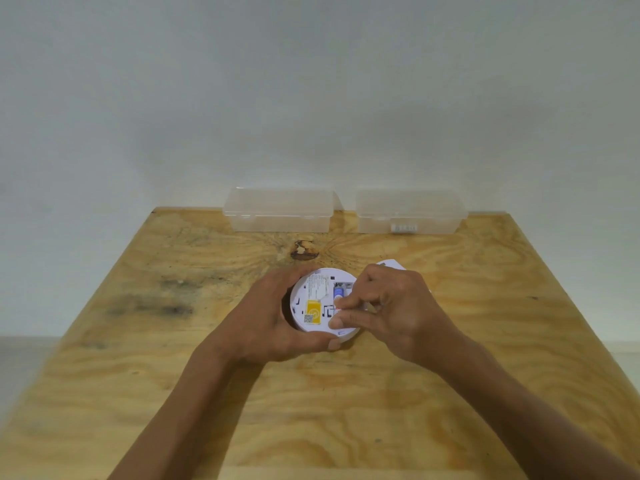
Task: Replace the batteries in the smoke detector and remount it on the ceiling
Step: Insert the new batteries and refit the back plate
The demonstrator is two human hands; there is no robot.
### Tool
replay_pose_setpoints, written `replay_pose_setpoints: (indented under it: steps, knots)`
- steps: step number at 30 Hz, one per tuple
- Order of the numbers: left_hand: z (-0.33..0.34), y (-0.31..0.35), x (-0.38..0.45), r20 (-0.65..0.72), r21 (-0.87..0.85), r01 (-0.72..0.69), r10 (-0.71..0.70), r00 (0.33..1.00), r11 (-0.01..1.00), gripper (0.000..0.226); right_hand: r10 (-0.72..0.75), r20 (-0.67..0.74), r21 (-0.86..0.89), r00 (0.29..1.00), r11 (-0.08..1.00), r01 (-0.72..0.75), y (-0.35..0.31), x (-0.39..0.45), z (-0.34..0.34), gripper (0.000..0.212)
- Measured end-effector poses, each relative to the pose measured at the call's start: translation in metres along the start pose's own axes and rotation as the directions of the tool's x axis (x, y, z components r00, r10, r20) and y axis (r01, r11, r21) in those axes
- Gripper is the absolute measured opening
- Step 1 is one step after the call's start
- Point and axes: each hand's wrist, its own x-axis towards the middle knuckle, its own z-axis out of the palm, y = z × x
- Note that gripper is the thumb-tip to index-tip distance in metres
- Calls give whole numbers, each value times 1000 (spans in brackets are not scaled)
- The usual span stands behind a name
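Observation:
A round white smoke detector [313, 299] lies back side up on the wooden table [173, 375], showing a yellow label and an open battery bay. A blue battery [338, 291] sits in that bay. My left hand [273, 323] grips the detector's left and near rim. My right hand [388, 306] is over the detector's right side, its thumb and forefinger pinching at the near end of the battery. A white round mounting plate [391, 263] peeks out behind my right hand.
Two clear plastic boxes stand against the wall at the table's far edge: the left box [278, 211] and the right box [410, 213], which has several white batteries [403, 228] inside. A dark knot [304, 252] marks the wood.

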Motion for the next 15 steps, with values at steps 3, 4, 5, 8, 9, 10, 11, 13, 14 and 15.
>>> replay_pose_setpoints:
  steps: [3, 4, 5, 8, 9, 10, 11, 13, 14, 15]
  knots:
    - [0, 1, 1, -2, 3, -2, 2, 1000, 1000, 68, 18, 57, -44, 998, 999, -16, 1, 0, -1, 20]
    - [0, 1, 1, -2, 3, -3, 3, 1000, 1000, 69, 35, 71, -60, 997, 998, -31, 1, 0, -2, 21]
    - [0, 2, 1, -3, 3, -3, 3, 1000, 1000, 69, 52, 83, -75, 995, 996, -46, 1, 0, -3, 22]
    - [-1, 1, 0, -13, 3, -11, 11, 1000, 1000, 69, 102, 101, -185, 990, 979, -82, 0, 0, -4, 26]
    - [0, 0, 0, -15, 7, -11, 11, 1000, 1000, 68, 123, 102, -229, 987, 969, -97, -1, -1, -3, 27]
    - [0, 0, 1, -16, 8, -9, 9, 1000, 1000, 67, 141, 103, -267, 985, 957, -110, -3, -2, -2, 29]
    - [0, -1, 1, -16, 7, -4, 5, 1000, 1000, 65, 155, 106, -302, 982, 946, -117, -5, -3, -2, 32]
    - [2, -1, 1, -18, 8, 6, -6, 1000, 1000, 63, 185, 119, -360, 975, 924, -131, -8, -3, -3, 36]
    - [2, 0, 1, -19, 7, 9, -9, 1000, 1000, 64, 205, 138, -375, 969, 916, -141, -9, -2, -3, 37]
    - [2, 1, 0, -20, 4, 9, -9, 1000, 1000, 64, 220, 161, -374, 962, 916, -147, -12, 1, -5, 38]
